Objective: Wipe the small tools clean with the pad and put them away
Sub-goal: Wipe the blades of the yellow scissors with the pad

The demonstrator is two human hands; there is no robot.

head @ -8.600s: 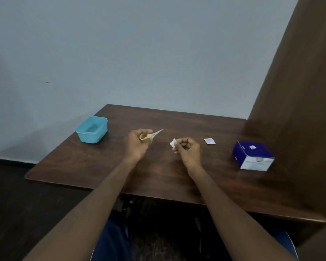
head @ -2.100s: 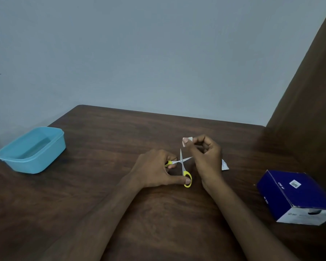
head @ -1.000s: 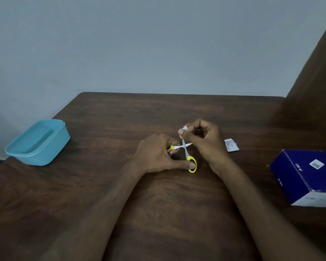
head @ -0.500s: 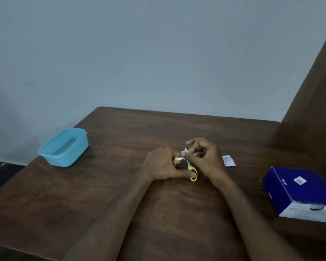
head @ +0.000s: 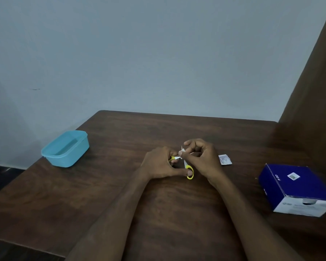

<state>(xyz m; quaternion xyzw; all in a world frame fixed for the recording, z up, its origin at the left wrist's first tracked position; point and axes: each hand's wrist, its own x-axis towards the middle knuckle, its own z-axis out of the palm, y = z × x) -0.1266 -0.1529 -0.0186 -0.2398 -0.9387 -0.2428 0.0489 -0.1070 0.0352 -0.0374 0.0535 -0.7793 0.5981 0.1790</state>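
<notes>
Your small yellow-handled scissors (head: 186, 165) sit low over the middle of the dark brown wooden table (head: 105, 196), blades spread apart, held between both of your hands. Your left hand (head: 161, 163) grips them by the handles: the thumb reaches through the near yellow loop while curled fingers cover the other one. Your right hand (head: 203, 159) pinches the small white pad (head: 182, 150) between thumb and forefinger, right at the blades, with the remaining fingers curled loosely above. Both forearms stretch forward from the near edge, the wrists close together.

Just beyond your right hand a torn white sachet (head: 225, 159) lies flat on the wood; its print is too small to read. Farther right stands a dark blue cardboard box (head: 294, 189) with a white front face and a small square label on top; the lettering is blurred. Well to your left, near the table's edge, sits a light blue plastic tub (head: 65, 148), open on top. A pale blue-grey wall (head: 158, 53) rises behind the table, and a brown wooden panel (head: 314, 91) closes off the right side.
</notes>
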